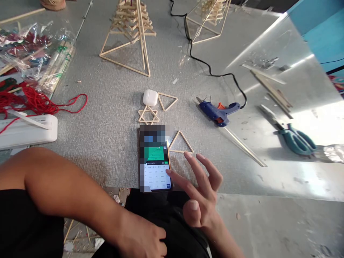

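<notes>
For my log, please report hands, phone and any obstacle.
Right hand open, index fingertip at phone. Left hand over lap, grip unclear. Phone lit. Stick triangle beside, not blocking.

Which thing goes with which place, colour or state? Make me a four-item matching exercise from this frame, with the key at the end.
Things
1. Phone
2. Glue gun
3. Small case
4. Right hand

Descriptions
A. White, just beyond the six-pointed stick star
B. Fingers spread, index fingertip at the right side of a screen
C. Blue with an orange trigger, a black cord running from its handle
D. Screen lit, at the near edge of the table

Right pairs: 1-D, 2-C, 3-A, 4-B
</notes>
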Demonstrator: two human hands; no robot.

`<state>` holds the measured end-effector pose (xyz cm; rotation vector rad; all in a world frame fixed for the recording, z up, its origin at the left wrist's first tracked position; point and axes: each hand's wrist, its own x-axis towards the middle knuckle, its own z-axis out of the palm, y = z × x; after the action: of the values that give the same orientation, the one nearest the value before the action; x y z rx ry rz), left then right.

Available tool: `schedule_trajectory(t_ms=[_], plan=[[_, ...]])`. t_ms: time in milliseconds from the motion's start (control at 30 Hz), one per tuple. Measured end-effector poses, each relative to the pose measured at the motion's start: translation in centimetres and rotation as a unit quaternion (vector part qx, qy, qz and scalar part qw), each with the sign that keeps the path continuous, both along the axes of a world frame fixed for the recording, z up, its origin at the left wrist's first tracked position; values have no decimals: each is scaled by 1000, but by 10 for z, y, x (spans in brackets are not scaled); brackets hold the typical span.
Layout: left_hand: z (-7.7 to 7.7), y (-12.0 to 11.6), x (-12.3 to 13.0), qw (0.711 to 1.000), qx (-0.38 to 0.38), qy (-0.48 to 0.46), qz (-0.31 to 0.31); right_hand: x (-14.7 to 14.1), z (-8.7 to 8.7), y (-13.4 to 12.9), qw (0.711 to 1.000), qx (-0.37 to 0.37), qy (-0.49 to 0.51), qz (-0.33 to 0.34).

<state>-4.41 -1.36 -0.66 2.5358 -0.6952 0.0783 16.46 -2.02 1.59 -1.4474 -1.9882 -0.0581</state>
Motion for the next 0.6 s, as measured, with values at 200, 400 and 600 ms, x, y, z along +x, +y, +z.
schedule_trajectory(t_ms=[200, 400, 600], plan=[[4, 2, 2, 1000, 3, 25, -16, 0, 0, 1, 1000, -9, -3, 0], [0, 0, -2, 1000, -5, -3, 1, 0, 0, -1, 1000, -10, -4, -3], [-1, -1, -1, 1000, 3, 1, -3, -9, 4, 0, 997, -31, -12, 63]])
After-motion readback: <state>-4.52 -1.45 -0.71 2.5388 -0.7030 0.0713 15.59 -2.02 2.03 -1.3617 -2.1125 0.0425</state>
